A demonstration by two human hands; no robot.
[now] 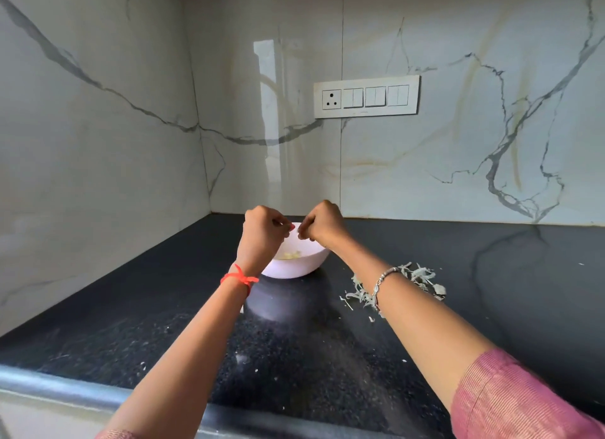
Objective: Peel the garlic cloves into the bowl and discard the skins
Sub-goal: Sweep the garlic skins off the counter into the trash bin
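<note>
A white bowl (301,264) stands on the black counter near the back wall, with a few pale peeled cloves (289,255) lying inside. Both my hands hover right above the bowl with fingers curled. My left hand (262,234) and my right hand (322,224) face each other a little apart, fingertips pinched. Something small and pale shows at the fingertips of each hand; it is too small to tell whether it is a garlic clove or skin. A heap of papery garlic skins (415,279) lies on the counter to the right of the bowl, partly behind my right forearm.
The black stone counter (163,324) runs to marble walls at the back and left, forming a corner. A switch and socket panel (366,96) sits on the back wall. Small skin scraps (347,301) dot the counter. The counter's front edge (65,386) is near me.
</note>
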